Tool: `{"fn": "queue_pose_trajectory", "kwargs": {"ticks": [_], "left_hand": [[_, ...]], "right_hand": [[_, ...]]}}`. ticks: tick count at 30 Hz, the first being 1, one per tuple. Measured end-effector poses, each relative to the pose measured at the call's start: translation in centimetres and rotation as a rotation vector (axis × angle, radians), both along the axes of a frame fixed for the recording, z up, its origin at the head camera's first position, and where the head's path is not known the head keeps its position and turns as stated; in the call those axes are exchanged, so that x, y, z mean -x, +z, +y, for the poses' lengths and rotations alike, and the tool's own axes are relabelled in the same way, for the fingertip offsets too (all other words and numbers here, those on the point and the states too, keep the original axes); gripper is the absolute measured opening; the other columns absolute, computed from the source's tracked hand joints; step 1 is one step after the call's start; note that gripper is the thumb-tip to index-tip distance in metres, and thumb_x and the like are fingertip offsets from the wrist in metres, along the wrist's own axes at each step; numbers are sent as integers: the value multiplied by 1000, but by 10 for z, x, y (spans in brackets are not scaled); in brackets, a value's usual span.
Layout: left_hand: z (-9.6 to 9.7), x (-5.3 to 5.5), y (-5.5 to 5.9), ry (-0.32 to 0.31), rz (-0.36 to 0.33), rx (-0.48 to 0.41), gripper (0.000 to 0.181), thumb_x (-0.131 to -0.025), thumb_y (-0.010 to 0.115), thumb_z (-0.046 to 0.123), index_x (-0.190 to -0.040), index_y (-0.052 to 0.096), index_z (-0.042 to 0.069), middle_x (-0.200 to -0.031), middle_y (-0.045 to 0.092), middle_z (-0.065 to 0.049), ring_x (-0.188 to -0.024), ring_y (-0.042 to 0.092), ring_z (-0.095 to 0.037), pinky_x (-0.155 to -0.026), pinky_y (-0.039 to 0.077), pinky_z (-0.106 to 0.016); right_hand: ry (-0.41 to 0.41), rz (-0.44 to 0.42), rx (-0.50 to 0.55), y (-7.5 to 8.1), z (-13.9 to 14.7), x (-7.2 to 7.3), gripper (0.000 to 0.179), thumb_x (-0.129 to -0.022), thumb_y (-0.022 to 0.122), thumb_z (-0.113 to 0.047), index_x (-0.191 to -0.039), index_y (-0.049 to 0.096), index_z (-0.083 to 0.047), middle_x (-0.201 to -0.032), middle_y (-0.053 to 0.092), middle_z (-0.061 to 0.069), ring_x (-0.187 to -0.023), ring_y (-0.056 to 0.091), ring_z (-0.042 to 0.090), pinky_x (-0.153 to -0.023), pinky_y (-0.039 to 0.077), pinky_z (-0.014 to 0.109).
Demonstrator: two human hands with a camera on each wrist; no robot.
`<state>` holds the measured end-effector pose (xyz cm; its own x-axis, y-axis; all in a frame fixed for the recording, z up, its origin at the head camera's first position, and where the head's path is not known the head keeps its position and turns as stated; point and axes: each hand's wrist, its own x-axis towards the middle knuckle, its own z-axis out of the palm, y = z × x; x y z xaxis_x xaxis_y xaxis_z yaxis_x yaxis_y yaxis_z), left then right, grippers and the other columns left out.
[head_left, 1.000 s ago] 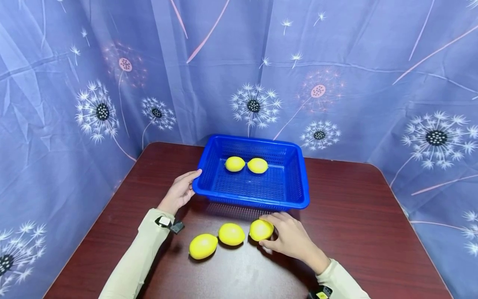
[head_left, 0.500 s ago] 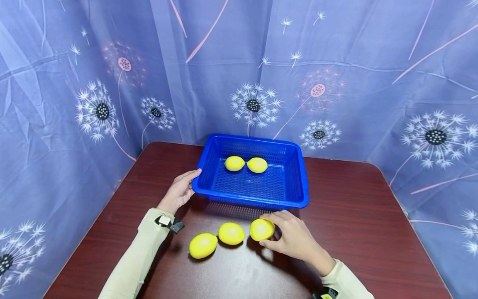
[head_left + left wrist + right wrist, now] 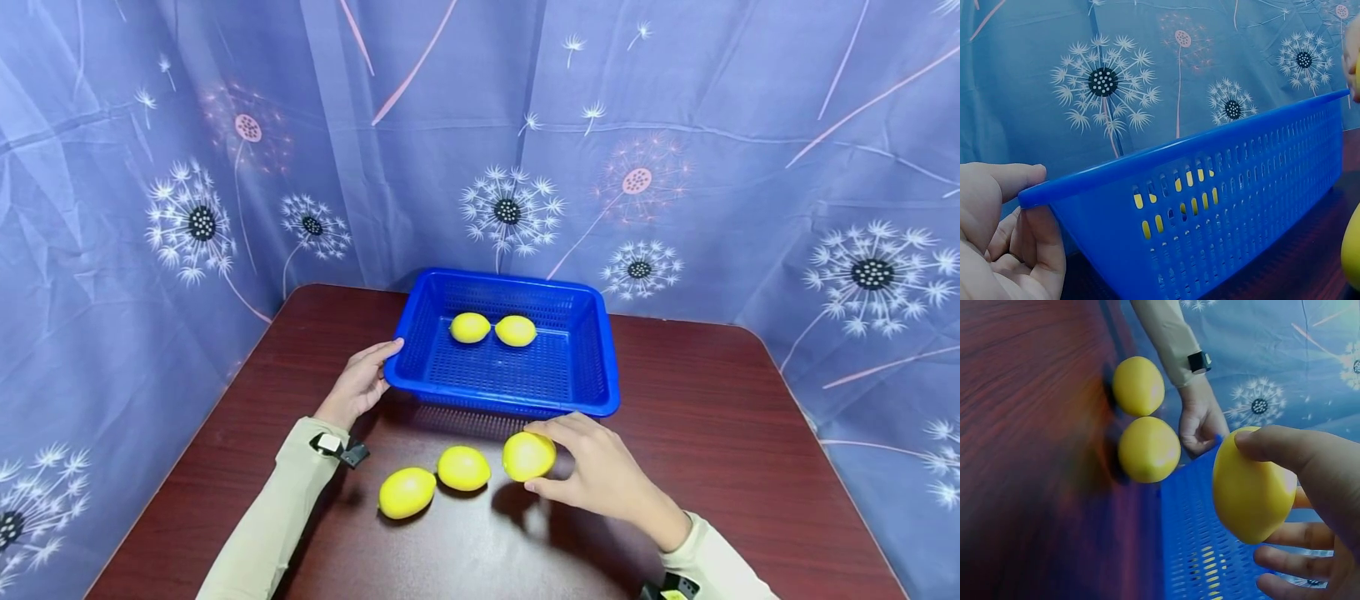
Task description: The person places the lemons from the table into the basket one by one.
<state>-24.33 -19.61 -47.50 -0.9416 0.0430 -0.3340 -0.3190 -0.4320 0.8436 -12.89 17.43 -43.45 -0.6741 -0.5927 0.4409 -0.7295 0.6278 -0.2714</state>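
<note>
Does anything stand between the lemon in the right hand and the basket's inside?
Only the basket's near rim, just beyond the lemon in the right hand. The two lemons on the table lie off to the left.

Sleeves [image 3: 273, 508] — pale cream, long | wrist devices [image 3: 354, 455] — black | hands [image 3: 603, 471] bare

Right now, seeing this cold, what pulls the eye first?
The blue basket on the table, with two lemons side by side inside and the left hand gripping its left rim. Next, the yellow lemon the right hand holds above the table, in front of the basket. Two more lemons lie to its left.
</note>
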Motion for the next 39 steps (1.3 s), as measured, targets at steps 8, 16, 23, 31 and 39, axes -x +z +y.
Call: {"fn": "queue_pose_trajectory", "kwargs": {"ticks": [8, 16, 23, 31, 39], "left_hand": [[-1, 0, -1, -3, 8, -6, 6, -103, 64, 20, -102, 66, 14, -93, 73, 3, -83, 69, -9, -75, 58, -23], [-2, 0, -3, -5, 8, -9, 6, -102, 65, 19, -103, 66, 13, -90, 73, 3, -78, 68, -9, -73, 58, -23], [-3, 1, -3, -1, 9, -24, 8, -103, 63, 17, -98, 68, 14, -85, 72, 3, -73, 66, -7, -69, 58, -21], [-2, 1, -4, -14, 26, -18, 6, -102, 65, 18, -103, 66, 12, -86, 72, 3, -72, 68, -8, -68, 58, -21], [-2, 1, -4, -11, 20, -11, 6, -102, 65, 18, -102, 66, 12, -85, 72, 2, -70, 67, -8, -67, 58, -20]], "right_hand": [[24, -34, 23, 20, -2, 7, 63, -68, 92, -50, -121, 72, -22, -112, 72, -7, -100, 65, 11, -77, 59, 35], [43, -64, 3, 39, -5, 21, 61, -72, 90, -50, -123, 71, -21, -114, 72, -6, -103, 65, 12, -80, 59, 36], [58, -111, -8, 54, -7, 40, 59, -74, 89, -49, -124, 71, -21, -114, 72, -8, -102, 65, 14, -80, 57, 36], [106, -141, -24, 65, -10, 67, 60, -76, 88, -47, -126, 71, -19, -115, 73, -6, -101, 64, 15, -77, 56, 37], [157, -179, -63, 69, -14, 97, 62, -79, 85, -50, -130, 70, -17, -123, 72, -2, -105, 66, 20, -80, 55, 37]]}}
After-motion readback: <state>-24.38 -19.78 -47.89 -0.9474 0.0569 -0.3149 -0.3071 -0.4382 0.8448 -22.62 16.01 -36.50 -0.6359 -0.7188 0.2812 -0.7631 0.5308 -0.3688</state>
